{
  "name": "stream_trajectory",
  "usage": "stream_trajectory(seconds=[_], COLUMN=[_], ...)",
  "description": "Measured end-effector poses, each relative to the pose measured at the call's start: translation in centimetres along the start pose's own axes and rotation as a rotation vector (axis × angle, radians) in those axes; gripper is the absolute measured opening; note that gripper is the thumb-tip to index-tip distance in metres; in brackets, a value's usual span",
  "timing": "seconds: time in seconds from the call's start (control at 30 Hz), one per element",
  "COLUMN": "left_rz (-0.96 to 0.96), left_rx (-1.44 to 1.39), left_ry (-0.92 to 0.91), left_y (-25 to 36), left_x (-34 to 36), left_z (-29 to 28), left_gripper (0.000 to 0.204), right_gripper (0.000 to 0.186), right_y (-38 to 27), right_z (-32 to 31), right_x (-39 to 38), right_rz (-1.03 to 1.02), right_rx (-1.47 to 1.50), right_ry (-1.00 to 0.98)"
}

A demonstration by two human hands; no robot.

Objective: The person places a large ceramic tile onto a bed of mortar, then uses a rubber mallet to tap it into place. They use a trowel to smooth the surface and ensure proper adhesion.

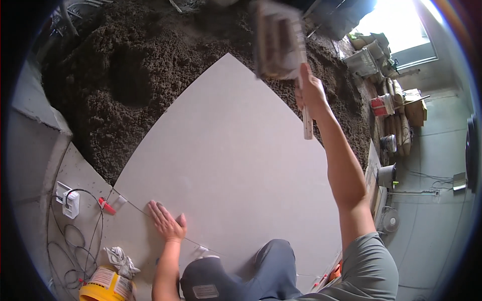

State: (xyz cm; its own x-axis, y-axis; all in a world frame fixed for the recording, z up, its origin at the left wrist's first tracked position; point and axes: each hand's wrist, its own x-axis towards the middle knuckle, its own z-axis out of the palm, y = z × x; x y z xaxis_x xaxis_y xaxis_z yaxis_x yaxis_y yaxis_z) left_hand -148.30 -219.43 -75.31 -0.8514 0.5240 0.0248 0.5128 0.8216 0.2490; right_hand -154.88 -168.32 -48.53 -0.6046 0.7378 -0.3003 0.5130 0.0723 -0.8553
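Observation:
A large pale floor tile [236, 150] lies before me, its far corner pointing into dark loose mortar. My right hand [312, 93] is closed round the light handle of a broad, square-headed mallet [278, 42], raised above the tile's far right edge. The mallet's head is smeared by motion, so its details do not show. My left hand [168, 223] lies flat with fingers spread at the near left edge of the tile, by the seam. Small white tile spacers [202, 249] sit along that seam, and a red wedge [106, 206] lies close to its left end.
Rough dark mortar [135, 75] spreads beyond the tile. At the left are a white device [69, 199] with a looped black cable, and a yellow bucket [106, 286] with a crumpled bag. Buckets [382, 105], sacks and a cardboard box [415, 108] line the right side.

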Motion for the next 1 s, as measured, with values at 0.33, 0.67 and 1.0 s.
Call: stream_trajectory(seconds=[0.33,0.67,1.0], left_rz=[0.035,0.019,0.002], left_rx=[-0.038,-0.036,-0.025], left_ry=[0.026,-0.079,0.018], left_y=[2.2,2.4,-0.1], left_x=[1.5,1.6,0.0], left_z=[-0.2,-0.1,-0.1], left_gripper=[0.089,0.089,0.091], right_gripper=[0.063,0.063,0.057], right_y=[7.9,15.5,-1.0], right_z=[2.0,4.0,-0.4], right_x=[5.2,2.5,2.9], right_rz=[0.180,0.010,0.014], right_rx=[-0.169,-0.301,0.009], right_ry=[-0.286,0.271,0.107])
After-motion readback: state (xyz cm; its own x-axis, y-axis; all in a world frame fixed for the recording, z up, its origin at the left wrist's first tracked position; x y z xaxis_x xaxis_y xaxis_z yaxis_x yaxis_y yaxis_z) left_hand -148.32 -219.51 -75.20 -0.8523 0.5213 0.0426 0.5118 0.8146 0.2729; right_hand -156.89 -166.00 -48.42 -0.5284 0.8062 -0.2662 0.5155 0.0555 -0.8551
